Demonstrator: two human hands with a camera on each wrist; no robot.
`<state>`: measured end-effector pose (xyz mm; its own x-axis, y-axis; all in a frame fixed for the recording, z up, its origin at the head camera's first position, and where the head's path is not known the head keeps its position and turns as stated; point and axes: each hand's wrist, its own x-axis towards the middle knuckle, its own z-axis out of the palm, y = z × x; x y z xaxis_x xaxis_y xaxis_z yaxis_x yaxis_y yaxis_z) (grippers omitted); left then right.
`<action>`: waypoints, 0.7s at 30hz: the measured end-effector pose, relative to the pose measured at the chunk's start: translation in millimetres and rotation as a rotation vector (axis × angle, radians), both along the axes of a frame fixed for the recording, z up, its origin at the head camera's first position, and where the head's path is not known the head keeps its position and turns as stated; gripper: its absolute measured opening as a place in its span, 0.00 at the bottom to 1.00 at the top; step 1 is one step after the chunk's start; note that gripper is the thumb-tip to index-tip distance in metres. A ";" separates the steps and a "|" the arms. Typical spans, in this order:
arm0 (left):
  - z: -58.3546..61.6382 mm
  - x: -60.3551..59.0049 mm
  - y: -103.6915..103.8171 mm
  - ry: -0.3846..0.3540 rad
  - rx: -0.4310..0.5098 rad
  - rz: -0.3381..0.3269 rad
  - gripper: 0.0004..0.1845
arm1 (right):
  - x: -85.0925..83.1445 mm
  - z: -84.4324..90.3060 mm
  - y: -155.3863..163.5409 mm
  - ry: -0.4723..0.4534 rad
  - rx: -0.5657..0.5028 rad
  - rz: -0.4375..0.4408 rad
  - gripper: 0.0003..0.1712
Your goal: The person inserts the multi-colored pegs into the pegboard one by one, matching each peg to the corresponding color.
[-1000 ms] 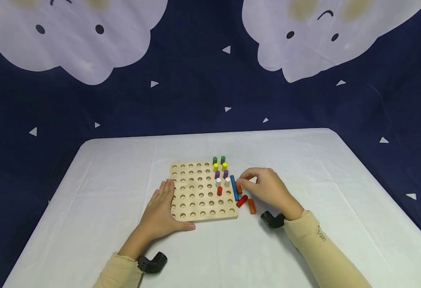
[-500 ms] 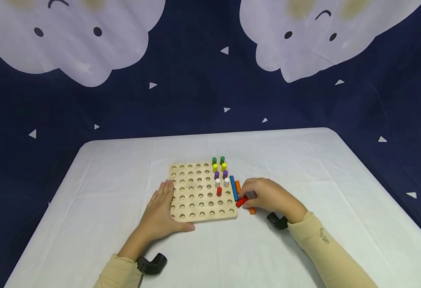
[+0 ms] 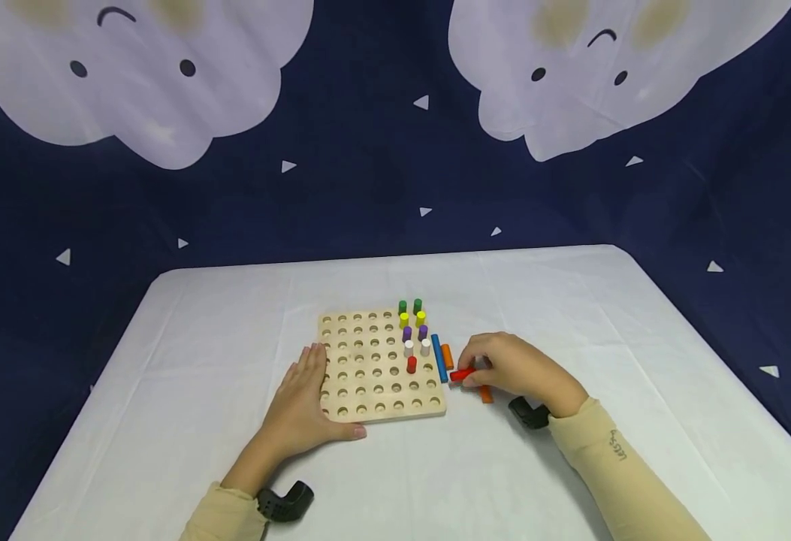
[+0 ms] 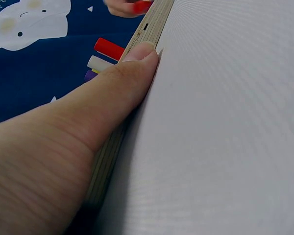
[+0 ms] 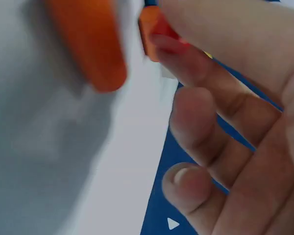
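Beside the pegboard point(image 3: 368, 376) — right hand point(image 3: 520, 368) pinches a short red peg point(image 3: 463, 373).

A short red peg point(image 3: 463, 373) lies level in the right hand's point(image 3: 513, 368) pinch, just off the pegboard's point(image 3: 368, 376) right edge.

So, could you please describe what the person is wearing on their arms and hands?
Both hands are bare: left hand, right hand. Each arm has a long beige sleeve, the right one with small dark lettering near the cuff. A black wrist camera mount sits at each wrist.
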<state>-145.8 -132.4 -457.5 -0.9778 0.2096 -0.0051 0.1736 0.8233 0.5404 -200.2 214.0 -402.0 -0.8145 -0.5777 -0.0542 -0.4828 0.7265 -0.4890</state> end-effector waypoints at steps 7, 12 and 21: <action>-1.2 0.5 -0.4 0.003 -0.001 0.001 0.84 | -2.8 1.5 -3.4 -0.041 -0.196 -0.086 0.09; -2.0 1.7 -0.7 -0.001 0.001 0.000 0.84 | -5.5 -4.2 -14.4 -0.080 -0.301 -0.157 0.10; -0.2 1.1 -1.0 0.013 -0.004 -0.007 0.84 | -10.9 -13.2 -35.6 -0.107 -0.328 -0.223 0.09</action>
<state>-144.6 -133.5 -457.6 -0.9762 0.2167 0.0066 0.1865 0.8239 0.5352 -211.0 178.4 -415.2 -0.9216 -0.3879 0.0125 -0.2647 0.6047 -0.7512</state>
